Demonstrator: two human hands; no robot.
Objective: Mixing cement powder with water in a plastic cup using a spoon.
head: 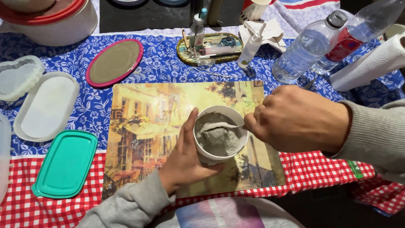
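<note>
1. Cup (209, 157): one white round cup of thick grey paste, standing on one glossy picture placemat (147, 126).
2. Three moulds at the far left: one clear heart mould (17, 78), one clear oval mould (46, 105), one teal rectangular mould (65, 164).
3. Left hand (183, 158): fingers wrapped tight around the cup's side.
4. Right hand (295, 118): fingers pinched on what looks like a spoon (221, 126) lying in the paste.
5. Two clear plastic bottles (308, 46) lying on the floral cloth.
</note>
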